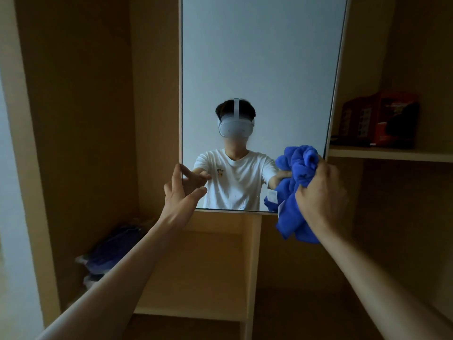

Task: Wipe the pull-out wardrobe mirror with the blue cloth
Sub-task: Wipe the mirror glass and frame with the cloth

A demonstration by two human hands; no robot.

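The tall pull-out mirror (259,57) stands straight ahead in the wooden wardrobe, and a person in a white T-shirt with a headset is reflected in its lower half. My right hand (318,190) grips a bunched blue cloth (297,185) against the mirror's lower right corner; part of the cloth hangs below the mirror's bottom edge. My left hand (182,195) is at the mirror's lower left edge with its fingers spread and relaxed, a fingertip close to the frame. It holds nothing.
A wooden panel (215,261) sits below the mirror. On the shelf (392,153) to the right stand dark red boxes (377,119). Bagged blue items (110,251) lie low in the left compartment. Wardrobe walls close in on both sides.
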